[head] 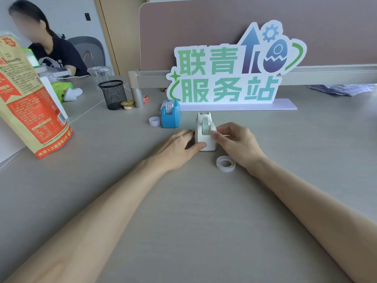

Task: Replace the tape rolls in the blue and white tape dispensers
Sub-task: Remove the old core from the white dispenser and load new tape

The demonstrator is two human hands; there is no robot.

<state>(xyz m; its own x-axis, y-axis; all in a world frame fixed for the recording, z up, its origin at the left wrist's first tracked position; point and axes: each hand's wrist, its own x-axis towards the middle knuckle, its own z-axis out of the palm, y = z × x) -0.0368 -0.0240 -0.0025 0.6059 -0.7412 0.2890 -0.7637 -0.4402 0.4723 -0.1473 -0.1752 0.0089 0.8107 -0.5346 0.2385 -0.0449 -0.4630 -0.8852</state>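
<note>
The white tape dispenser [205, 130] stands upright at the middle of the desk with a pale green tape roll [205, 124] seated in it. My left hand [179, 146] holds its left side, thumb across the front lower face. My right hand [234, 139] grips its right side, thumb and fingertips against the wall. A near-empty white tape core [225, 164] lies flat just in front of the dispenser, under my right wrist. Behind and to the left, the blue dispenser [171, 116] stands with a patterned roll in it. Another white core [154, 121] rests beside it.
A large sign [230, 74] on a white base stands behind the dispensers. A black mesh pen cup [113, 94] and a small round yellow item [127, 105] sit left of it. A big orange bag [26, 99] leans at the left edge. Another person sits at the far left.
</note>
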